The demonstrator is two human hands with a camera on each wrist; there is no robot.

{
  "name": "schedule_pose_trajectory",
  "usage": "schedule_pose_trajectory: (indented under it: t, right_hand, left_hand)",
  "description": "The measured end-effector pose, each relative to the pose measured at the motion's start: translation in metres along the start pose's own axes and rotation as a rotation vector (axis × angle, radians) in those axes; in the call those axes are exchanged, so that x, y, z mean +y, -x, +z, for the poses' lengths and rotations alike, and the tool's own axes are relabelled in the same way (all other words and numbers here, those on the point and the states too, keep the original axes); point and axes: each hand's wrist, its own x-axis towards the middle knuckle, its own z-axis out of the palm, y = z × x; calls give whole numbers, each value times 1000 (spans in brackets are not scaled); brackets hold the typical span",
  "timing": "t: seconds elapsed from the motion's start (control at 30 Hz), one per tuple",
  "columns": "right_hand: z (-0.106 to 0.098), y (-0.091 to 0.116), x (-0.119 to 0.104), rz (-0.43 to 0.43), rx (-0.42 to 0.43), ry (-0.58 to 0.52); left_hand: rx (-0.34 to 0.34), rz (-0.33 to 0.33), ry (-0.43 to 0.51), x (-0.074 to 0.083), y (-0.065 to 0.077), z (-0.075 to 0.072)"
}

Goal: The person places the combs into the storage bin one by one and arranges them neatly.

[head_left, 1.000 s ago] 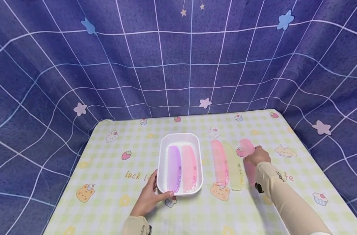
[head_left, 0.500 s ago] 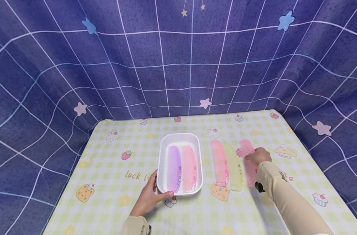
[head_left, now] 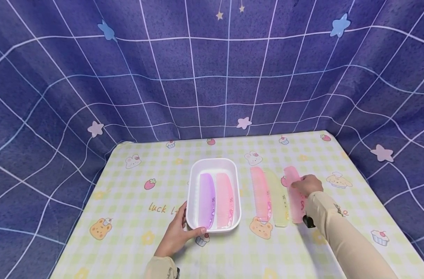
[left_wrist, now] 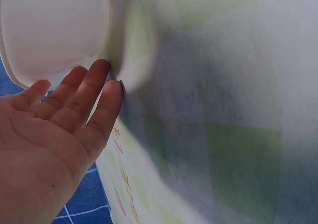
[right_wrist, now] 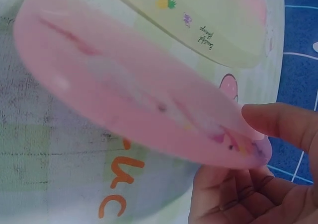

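A white tray [head_left: 194,164] holds a purple comb [head_left: 206,201] and a pink comb [head_left: 224,199] side by side. My left hand [head_left: 177,234] rests against its near left corner, thumb by the front rim. In the left wrist view the left fingers [left_wrist: 94,100] lie nearly straight along the tray wall. My right hand [head_left: 309,186] pinches another pink comb [right_wrist: 114,95], thumb above and curled fingers below. A shadow shows under this comb in the right wrist view. Left of it lie a yellow comb [head_left: 279,201] and a pink comb [head_left: 260,193], partly overlapping.
A checked tablecloth [head_left: 128,201] with cartoon prints covers the table. A dark blue curtain [head_left: 212,89] with white grid lines and stars stands behind and along both sides.
The pink comb in my right hand has turned slightly, and more of its printed edge shows. My right hand has shifted a little to the right. The left hand and tray stay put.
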Motion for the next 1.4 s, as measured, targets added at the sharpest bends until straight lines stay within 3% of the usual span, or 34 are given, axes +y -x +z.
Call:
schedule_pose_trajectory:
  t: [1.17, 1.4]
  right_hand:
    - [2, 6, -21, -16, 45, -76]
    - [1, 11, -31, -67, 49, -78]
  left_hand:
    - [-5, -10, 10, -1, 0, 0]
    - [-5, -21, -2, -1, -1, 1]
